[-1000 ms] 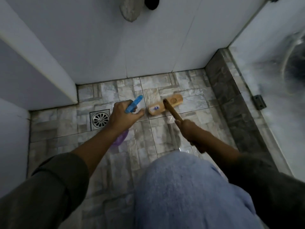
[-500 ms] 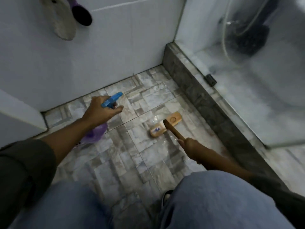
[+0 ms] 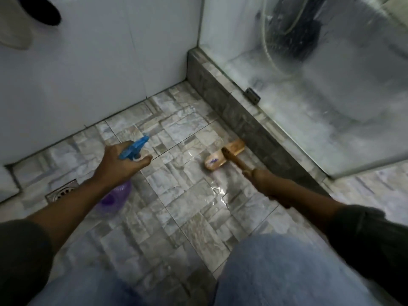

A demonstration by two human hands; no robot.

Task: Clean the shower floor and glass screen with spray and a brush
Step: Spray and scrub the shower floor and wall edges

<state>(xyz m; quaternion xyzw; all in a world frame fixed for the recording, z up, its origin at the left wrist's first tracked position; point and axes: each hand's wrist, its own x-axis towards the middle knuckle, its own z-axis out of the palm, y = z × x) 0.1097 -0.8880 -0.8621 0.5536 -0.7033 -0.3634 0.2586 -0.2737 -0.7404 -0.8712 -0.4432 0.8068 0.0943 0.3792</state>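
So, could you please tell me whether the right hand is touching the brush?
Touching: the head view shows the right hand gripping the brush by its wooden handle.

Left hand [image 3: 119, 163], right hand [image 3: 265, 184] outstretched, fingers [image 3: 144, 159] curled.

Shower floor [image 3: 187, 195], bounded at the rear by the tiled wall [image 3: 99, 62] and at the right by a raised kerb [image 3: 242, 120]. The glass screen [image 3: 320, 96] stands on the kerb, with a bracket [image 3: 252, 96] at its foot. Floor drain [image 3: 63, 191] at left. Spray bottle [image 3: 132, 149] held in the left hand [image 3: 120, 162], above the floor, right of the drain. Brush [image 3: 223, 154] held in the right hand [image 3: 262, 180], head on the floor just beside the kerb. Knees [image 3: 287, 268] in the foreground.
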